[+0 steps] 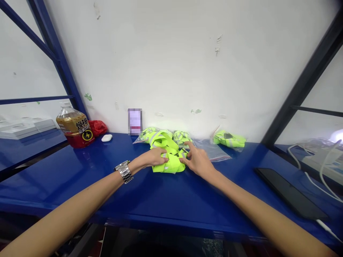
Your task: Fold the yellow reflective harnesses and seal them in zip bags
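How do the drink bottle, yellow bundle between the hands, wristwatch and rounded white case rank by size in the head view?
1. Bottle and bundle: too alike to rank
2. Wristwatch
3. White case

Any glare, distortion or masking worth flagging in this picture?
Head view: glare washes out a spot at the right edge; the blue post and black post lean outward, probably lens distortion; pixelation masks the upright screen; left hand, right hand and yellow-green fabric look reasonably clear.

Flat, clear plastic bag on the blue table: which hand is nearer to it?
Right. The right hand is close beside the bag; the left hand is farther off, at the neon-yellow fabric bundle's left side.
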Available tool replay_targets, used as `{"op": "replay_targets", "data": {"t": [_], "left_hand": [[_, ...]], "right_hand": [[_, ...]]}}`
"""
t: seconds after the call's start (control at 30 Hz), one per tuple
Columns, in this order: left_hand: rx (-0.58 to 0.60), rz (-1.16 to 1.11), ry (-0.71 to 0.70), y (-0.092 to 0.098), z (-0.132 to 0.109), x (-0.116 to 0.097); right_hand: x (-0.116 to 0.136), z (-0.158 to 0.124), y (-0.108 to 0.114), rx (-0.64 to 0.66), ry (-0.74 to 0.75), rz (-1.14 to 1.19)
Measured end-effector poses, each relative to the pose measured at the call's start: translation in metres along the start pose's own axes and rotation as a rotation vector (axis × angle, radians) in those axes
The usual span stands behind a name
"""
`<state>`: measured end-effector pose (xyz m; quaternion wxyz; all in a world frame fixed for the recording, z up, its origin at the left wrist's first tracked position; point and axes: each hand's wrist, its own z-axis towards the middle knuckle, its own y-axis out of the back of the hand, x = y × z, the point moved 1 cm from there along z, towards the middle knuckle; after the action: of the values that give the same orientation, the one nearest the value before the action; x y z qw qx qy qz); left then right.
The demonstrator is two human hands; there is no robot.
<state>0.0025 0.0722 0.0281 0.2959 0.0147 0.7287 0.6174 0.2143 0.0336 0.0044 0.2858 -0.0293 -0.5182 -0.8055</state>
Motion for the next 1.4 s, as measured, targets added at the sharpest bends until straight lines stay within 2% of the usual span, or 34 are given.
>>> {"op": "replay_targets", "data": {"t": [0.13, 0.3, 0.4, 0.63, 0.77, 0.83, 0.9, 1.0, 1.07, 1.23, 1.4], "left_hand": [[-0.041, 0.053, 0.009, 0.001, -0.008, -0.006], [-0.084, 0.142, 0.018, 0.003, -0.014, -0.014], [-0.115, 0.197, 0.035, 0.000, -0.013, -0.016], [-0.230, 0.337, 0.047, -0.011, -0.017, -0.013], [-0.316, 0.416, -0.044, -0.014, -0.039, -0.017], [-0.383, 0.493, -0.167, -0.016, -0.052, -0.019], [-0.412, 0.572, -0.357, -0.019, -0.060, -0.020], [-0.373, 0.608, -0.586, -0.022, -0.060, -0.017], [-0.338, 0.590, -0.640, -0.021, -0.054, -0.012], [-0.222, 0.400, -0.641, -0.019, -0.042, 0.002], [-0.232, 0.378, -0.585, -0.023, -0.038, 0.009]], "right_hand": [[0.005, -0.008, -0.005, -0.109, 0.316, 0.029], [0.015, -0.016, -0.004, -0.162, 0.356, -0.085], [0.016, -0.011, -0.008, -0.062, 0.378, -0.046], [0.006, 0.019, -0.015, 0.189, 0.276, 0.014], [0.007, 0.023, -0.012, 0.220, 0.277, 0.079], [0.008, 0.022, -0.012, 0.222, 0.276, 0.105], [0.008, 0.021, -0.012, 0.212, 0.264, 0.119], [0.007, 0.020, -0.012, 0.190, 0.234, 0.130], [0.007, 0.020, -0.012, 0.198, 0.227, 0.141], [0.005, 0.015, -0.012, 0.188, 0.257, 0.069], [0.002, 0.001, -0.008, 0.167, 0.437, -0.073]]}}
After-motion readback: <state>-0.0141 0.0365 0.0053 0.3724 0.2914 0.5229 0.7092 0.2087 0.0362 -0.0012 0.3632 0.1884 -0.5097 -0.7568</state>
